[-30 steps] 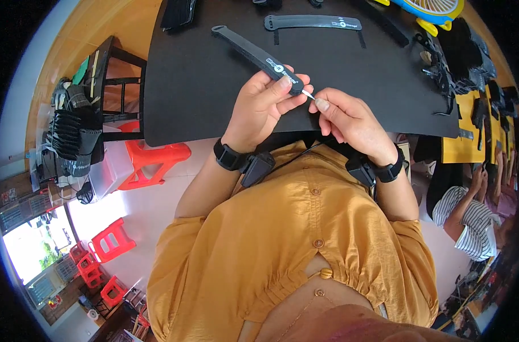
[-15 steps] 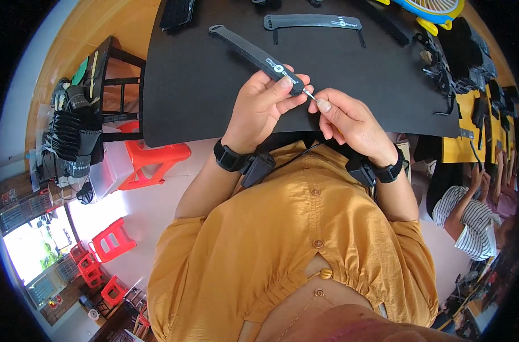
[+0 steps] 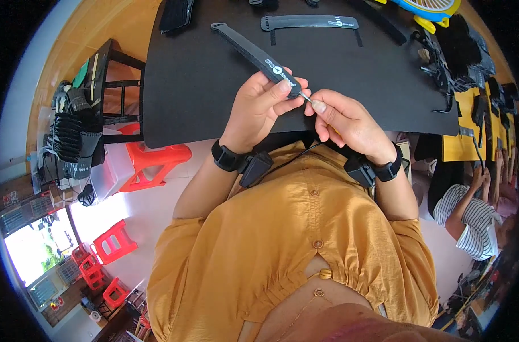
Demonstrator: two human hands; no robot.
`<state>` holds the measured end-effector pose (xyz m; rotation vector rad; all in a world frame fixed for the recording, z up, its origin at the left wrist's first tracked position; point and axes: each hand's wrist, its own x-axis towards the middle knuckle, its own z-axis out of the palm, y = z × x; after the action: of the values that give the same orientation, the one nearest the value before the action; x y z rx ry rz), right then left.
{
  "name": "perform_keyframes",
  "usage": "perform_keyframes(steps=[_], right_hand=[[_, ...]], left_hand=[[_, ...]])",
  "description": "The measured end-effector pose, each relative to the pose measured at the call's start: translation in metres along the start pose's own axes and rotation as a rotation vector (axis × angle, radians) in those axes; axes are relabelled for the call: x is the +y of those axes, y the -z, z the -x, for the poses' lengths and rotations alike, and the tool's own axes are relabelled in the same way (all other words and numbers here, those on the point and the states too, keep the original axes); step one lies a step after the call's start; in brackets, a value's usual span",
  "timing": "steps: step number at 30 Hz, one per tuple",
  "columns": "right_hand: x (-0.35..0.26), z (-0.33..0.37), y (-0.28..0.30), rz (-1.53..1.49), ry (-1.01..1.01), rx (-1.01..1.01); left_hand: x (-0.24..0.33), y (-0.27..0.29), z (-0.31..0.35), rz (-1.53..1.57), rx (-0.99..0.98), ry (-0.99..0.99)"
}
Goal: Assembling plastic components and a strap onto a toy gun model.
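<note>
My left hand (image 3: 259,102) is closed round the near end of a dark grey strap (image 3: 245,48) with white print, thumb on top. The strap slants away to the far left, and its far tip has a slot. Between the thumb and fingers of my right hand (image 3: 344,119) is a thin silvery metal piece (image 3: 305,97). Its visible end meets the strap's near end; most of it is hidden in the fingers, so its kind does not show. A second grey strap (image 3: 310,22) lies flat farther off on the black table (image 3: 214,108).
Black straps are stacked at the table's far left (image 3: 176,14); a tangle of black straps (image 3: 439,71) lies at its right. A yellow and blue fan (image 3: 427,8) stands at the far right edge. Red stools (image 3: 157,162) are on the left. Another person in a striped top (image 3: 467,219) works at right.
Both hands stay close together at the strap's near end, with only a slight shift. The metal piece remains between them, and the whole view has shifted a little.
</note>
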<state>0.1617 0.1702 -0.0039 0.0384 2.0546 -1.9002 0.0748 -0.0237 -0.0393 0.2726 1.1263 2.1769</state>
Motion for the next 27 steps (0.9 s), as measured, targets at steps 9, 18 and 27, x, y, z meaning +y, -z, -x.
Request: perform_keyframes(steps=[9,18,27], right_hand=[[-0.001,0.0,-0.006,-0.23,-0.034,-0.088],[0.002,0.005,-0.019,0.358,0.171,0.258],[0.009,-0.003,-0.021,0.339,0.396,0.186]], left_hand=[[-0.003,0.0,0.001,-0.042,0.018,-0.017],[-0.003,-0.014,0.01,-0.233,0.212,-0.089],[0.012,-0.009,0.016,-0.258,0.164,0.059]])
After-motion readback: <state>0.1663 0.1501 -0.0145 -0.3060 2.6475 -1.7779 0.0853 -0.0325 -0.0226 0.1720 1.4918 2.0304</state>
